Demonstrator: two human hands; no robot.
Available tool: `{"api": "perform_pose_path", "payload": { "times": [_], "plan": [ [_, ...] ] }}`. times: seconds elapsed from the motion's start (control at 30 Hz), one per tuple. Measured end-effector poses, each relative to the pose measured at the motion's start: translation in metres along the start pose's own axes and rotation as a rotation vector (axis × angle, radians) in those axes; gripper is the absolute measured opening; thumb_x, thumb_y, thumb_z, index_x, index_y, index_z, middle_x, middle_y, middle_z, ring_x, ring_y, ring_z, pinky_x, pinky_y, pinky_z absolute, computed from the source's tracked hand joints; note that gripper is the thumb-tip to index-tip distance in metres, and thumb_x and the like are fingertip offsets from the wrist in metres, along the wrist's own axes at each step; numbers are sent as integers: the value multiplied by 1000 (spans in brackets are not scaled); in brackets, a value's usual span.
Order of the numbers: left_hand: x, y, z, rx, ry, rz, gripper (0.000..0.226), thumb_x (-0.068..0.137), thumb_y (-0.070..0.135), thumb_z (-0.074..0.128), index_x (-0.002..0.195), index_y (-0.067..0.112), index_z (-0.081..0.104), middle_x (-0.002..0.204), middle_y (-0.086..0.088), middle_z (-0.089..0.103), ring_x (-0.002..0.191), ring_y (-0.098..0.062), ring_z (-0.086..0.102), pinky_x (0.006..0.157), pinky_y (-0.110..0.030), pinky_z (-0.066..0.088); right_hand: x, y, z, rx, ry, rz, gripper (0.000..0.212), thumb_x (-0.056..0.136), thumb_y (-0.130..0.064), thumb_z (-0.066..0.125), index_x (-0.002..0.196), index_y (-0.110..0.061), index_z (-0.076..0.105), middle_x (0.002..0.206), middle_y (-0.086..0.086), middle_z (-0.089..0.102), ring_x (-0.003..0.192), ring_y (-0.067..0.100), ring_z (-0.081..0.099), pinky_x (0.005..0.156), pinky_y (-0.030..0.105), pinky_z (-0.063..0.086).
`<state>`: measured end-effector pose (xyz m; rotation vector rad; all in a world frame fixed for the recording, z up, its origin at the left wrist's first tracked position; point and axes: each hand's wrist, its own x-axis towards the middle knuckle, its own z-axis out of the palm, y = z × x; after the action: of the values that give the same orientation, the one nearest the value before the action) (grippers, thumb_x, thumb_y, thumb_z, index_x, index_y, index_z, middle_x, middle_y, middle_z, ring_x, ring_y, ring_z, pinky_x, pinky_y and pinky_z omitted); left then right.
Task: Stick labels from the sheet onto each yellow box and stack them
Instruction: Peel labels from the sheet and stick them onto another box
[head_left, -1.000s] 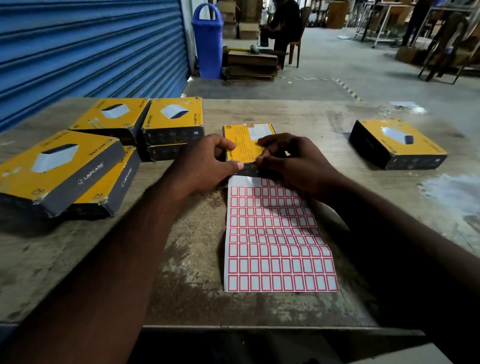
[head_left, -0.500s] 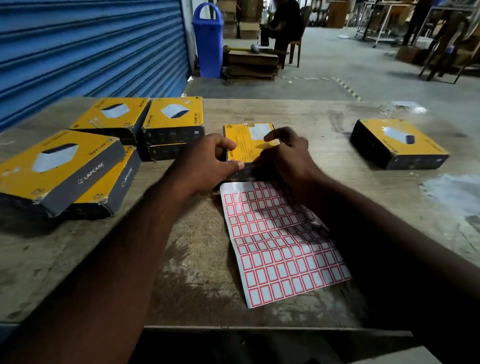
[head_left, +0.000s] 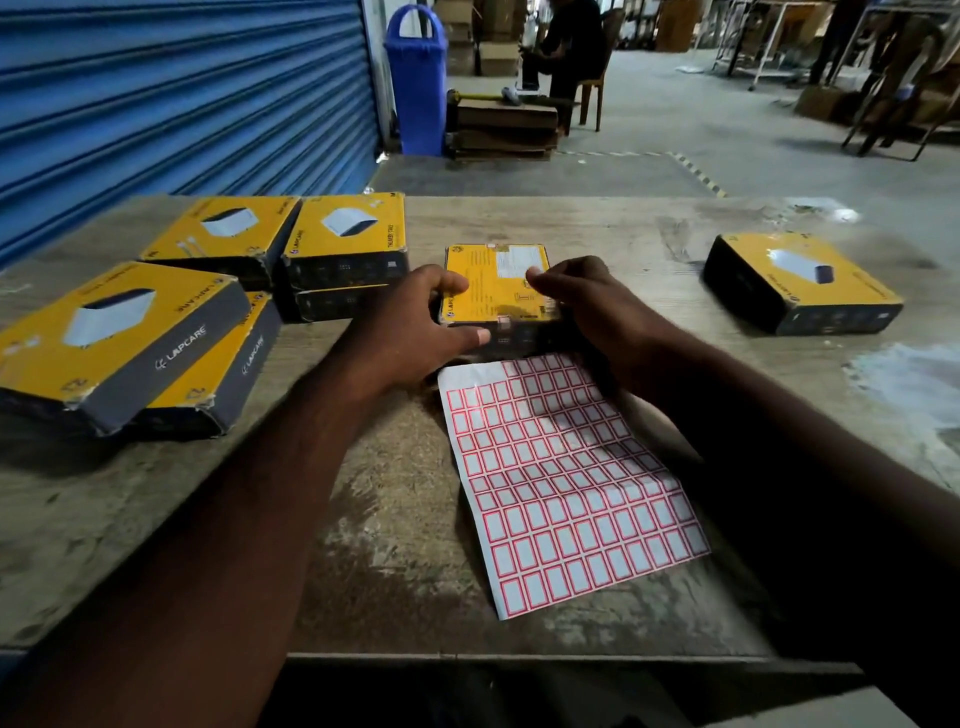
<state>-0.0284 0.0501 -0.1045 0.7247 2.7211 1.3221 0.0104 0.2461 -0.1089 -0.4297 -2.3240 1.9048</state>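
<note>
Head view looks down, close over table (head_left: 405, 519).

The left of the worn wooden counter (head_left: 623, 228) is crowded: an overlapping pair of yellow-and-grey cardboard boxes (head_left: 119, 338) near the front, further yellow boxes (head_left: 223, 228) behind, their closest stack (head_left: 345, 244) just beside the left hand (head_left: 410, 322). Both hands grip the yellow centre box (head_left: 493, 286), closing the middle. Right of the right hand (head_left: 587, 306), bare counter lies open up to a lone yellow-and-black box (head_left: 800, 275). The white sheet of red-bordered labels (head_left: 561, 483) covers the near centre.
</note>
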Motion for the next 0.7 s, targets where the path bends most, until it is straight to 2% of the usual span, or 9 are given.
{"api": "perform_pose_path", "payload": {
  "times": [0.07, 0.13, 0.17, 0.23, 0.3, 0.37, 0.47, 0.57, 0.7],
  "plan": [
    [0, 0, 1, -57, 17, 13, 60, 81, 26, 80, 135, 21, 54, 131, -2, 63, 112, -13, 63, 93, -33, 54, -5, 1, -12, 95, -95, -51, 46, 84, -33, 75, 120, -19, 50, 109, 8, 60, 87, 19, 67, 74, 38, 57],
    [0, 3, 0, -120, 48, 31, 57, 82, 26, 80, 133, 22, 56, 127, 3, 62, 111, -9, 61, 91, -25, 52, -10, 1, -18, 61, -135, -145, 57, 75, -28, 82, 124, -22, 52, 116, 9, 57, 94, 20, 68, 74, 34, 58],
    [0, 5, -1, -147, 64, 29, 55, 82, 28, 80, 132, 23, 57, 123, 5, 60, 108, -6, 60, 87, -21, 51, -10, 1, -18, -26, -117, -202, 58, 72, -31, 84, 122, -24, 56, 122, 10, 53, 100, 22, 66, 74, 32, 59],
    [0, 8, -3, -249, 82, 5, 48, 83, 31, 79, 127, 25, 61, 122, 1, 59, 106, -8, 61, 89, -29, 56, -7, 2, -16, -194, -54, -315, 52, 70, -39, 86, 114, -29, 61, 129, 11, 47, 106, 23, 63, 70, 27, 58],
    [-1, 13, -3, -384, 89, -50, 38, 87, 31, 75, 122, 22, 63, 123, -5, 62, 107, -15, 64, 88, -38, 59, -6, 2, -14, -242, -9, -363, 46, 71, -45, 83, 110, -31, 64, 130, 10, 48, 106, 23, 62, 68, 27, 59],
    [-2, 17, -2, -476, 92, -90, 29, 91, 29, 70, 117, 17, 65, 118, -7, 66, 103, -16, 67, 87, -37, 60, -6, 3, -14, -241, 21, -389, 42, 73, -43, 82, 109, -27, 66, 127, 9, 55, 103, 20, 64, 71, 30, 61],
    [-1, 15, 2, -473, 106, -104, 26, 91, 28, 71, 114, 17, 66, 116, -9, 67, 104, -19, 68, 86, -37, 60, -1, 5, -16, -273, 28, -426, 40, 75, -35, 83, 109, -22, 68, 126, 8, 59, 102, 18, 66, 73, 22, 57],
    [0, 13, 4, -462, 128, -115, 24, 90, 28, 72, 112, 20, 66, 115, -9, 67, 105, -21, 68, 83, -36, 60, 0, 7, -15, -295, 15, -426, 41, 73, -36, 84, 109, -26, 69, 127, 9, 57, 103, 17, 65, 71, 16, 54],
    [0, 14, 6, -475, 108, -117, 19, 92, 22, 68, 110, 17, 66, 113, -9, 66, 99, -19, 67, 73, -27, 58, 0, 6, -13, -327, 77, -471, 37, 76, -42, 81, 108, -24, 71, 121, 5, 59, 102, 12, 63, 79, 19, 55]
  ]
}}
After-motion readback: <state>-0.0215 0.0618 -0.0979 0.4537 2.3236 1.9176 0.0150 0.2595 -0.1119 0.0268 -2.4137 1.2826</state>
